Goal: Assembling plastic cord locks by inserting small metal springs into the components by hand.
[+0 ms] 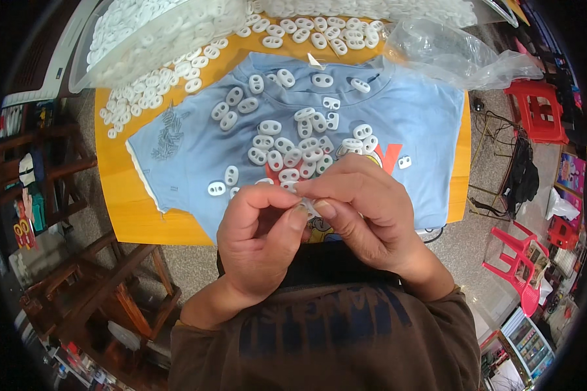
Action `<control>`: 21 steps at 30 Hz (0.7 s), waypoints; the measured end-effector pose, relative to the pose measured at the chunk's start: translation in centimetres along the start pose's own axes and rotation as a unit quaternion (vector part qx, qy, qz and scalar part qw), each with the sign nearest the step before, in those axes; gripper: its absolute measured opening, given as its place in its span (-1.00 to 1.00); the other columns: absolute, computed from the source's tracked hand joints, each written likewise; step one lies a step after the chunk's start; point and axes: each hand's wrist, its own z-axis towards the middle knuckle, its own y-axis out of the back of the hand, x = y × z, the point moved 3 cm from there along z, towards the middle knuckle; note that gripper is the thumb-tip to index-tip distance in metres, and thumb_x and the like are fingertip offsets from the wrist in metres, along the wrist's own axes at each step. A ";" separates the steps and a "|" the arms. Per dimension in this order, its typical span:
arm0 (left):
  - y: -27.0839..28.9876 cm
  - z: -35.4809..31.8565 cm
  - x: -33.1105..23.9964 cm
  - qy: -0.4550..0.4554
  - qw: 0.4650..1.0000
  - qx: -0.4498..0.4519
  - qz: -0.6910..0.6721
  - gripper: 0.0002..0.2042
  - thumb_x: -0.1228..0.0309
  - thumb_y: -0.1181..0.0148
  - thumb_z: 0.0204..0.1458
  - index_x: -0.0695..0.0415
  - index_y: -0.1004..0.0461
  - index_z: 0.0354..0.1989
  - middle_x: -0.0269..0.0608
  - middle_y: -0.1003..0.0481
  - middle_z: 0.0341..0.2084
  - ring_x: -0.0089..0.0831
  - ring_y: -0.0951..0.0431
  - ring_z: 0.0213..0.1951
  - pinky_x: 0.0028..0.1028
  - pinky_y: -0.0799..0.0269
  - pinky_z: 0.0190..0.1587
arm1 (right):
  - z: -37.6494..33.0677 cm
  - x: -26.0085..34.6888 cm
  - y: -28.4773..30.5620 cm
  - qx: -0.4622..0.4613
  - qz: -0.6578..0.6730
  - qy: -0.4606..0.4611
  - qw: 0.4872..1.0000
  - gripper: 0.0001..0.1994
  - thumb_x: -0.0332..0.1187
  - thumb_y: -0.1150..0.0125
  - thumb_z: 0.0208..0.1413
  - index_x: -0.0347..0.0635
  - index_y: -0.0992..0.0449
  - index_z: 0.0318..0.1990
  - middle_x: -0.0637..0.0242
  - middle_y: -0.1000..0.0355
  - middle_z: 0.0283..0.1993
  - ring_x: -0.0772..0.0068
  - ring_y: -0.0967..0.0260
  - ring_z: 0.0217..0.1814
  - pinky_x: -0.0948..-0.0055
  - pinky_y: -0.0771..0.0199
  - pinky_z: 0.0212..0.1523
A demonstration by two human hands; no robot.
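Left hand (257,238) and right hand (366,218) pinch small pale piece (310,208) between them. Just beyond grip, loose two-holed white pieces (270,128) on blue shirt (199,153); farther beyond, more on yellow counter (127,218). One in work, many apparently left; which are done, can't tell.

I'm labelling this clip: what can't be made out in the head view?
Head view:
Small translucent whitish piece: left hand and right hand mostly hide it.
Colourful print on light-blue fabric T-shirt: partly covered by hands and white oval two-holed plastic pieces.
Translucent plastic box, upper left: cut off by top edge.
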 end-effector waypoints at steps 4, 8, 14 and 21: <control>-0.2 -0.1 -0.2 0.050 0.999 0.005 -0.019 -0.87 0.59 -0.07 0.00 0.24 -0.31 -0.27 -0.23 -0.43 -0.40 -0.61 -0.46 -0.46 -0.65 -0.43 -0.38 | -0.5 -0.4 -0.3 -0.043 0.112 -0.066 0.991 -0.85 -0.53 -0.12 -0.02 -0.26 -0.44 -0.25 0.26 -0.38 -0.39 0.39 -0.34 -0.42 0.49 -0.30 -0.39; -0.1 -0.2 -0.2 0.057 0.996 0.034 -0.057 -0.85 0.54 -0.06 0.03 0.25 -0.31 -0.23 -0.16 -0.44 -0.35 -0.54 -0.49 -0.41 -0.61 -0.46 -0.34 | -0.8 -1.0 -0.3 -0.063 0.194 -0.114 0.972 -0.91 -0.52 -0.11 0.02 -0.29 -0.43 -0.29 0.29 -0.39 -0.39 0.58 -0.33 -0.45 0.62 -0.30 -0.44; 0.2 -0.2 0.2 0.024 0.995 0.055 -0.081 -0.79 0.56 -0.04 0.03 0.25 -0.26 -0.14 -0.13 -0.43 -0.31 -0.51 -0.50 -0.40 -0.58 -0.47 -0.33 | -0.3 -0.1 0.1 -0.029 0.129 -0.085 0.988 -0.85 -0.52 -0.10 0.01 -0.29 -0.45 -0.24 0.26 -0.39 -0.38 0.40 -0.35 -0.39 0.51 -0.31 -0.35; 0.0 -0.2 0.0 0.022 0.996 0.064 -0.050 -0.68 0.58 -0.02 0.04 0.29 -0.21 -0.01 -0.06 -0.43 -0.26 -0.43 -0.51 -0.31 -0.52 -0.47 -0.23 | -0.6 -0.1 0.2 -0.019 0.094 -0.055 0.994 -0.80 -0.52 -0.08 0.00 -0.27 -0.46 -0.18 0.27 -0.40 -0.36 0.29 -0.33 -0.32 0.42 -0.30 -0.27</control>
